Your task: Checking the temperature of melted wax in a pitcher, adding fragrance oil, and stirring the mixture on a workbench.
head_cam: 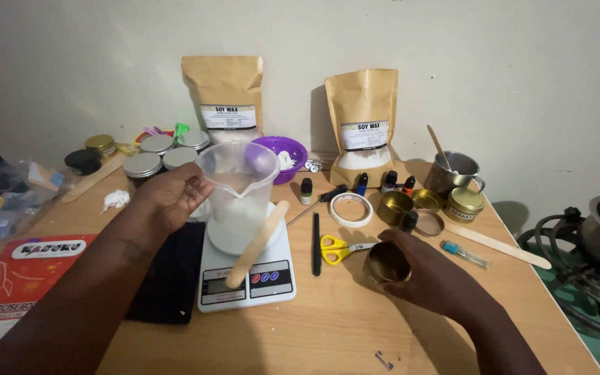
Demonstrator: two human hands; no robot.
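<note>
Your left hand [171, 198] has its fingers curled around the jug [237, 184] on the scale [248, 281]; your right hand [428, 274] has its fingers wrapped round a gold tin [385, 262] on the desk [328, 333]

Jug [239, 187] on scale [246, 267]; scissors [342, 248] lie to its right.

This looks like a home craft corner where someone makes candles. A wooden counter [355, 326] stands against a plain pale wall [494, 55]. At the back, in the upper middle of the frame, stand two brown paper bags [225, 90] of white wax flakes. Small gold tins [464, 203] and silver-lidded jars [142, 165] sit around them. A white kitchen scale [272, 274] is in the middle, with yellow scissors [338, 248], a roll of tape [351, 210] and tiny bottles [305, 190] nearby.
</note>
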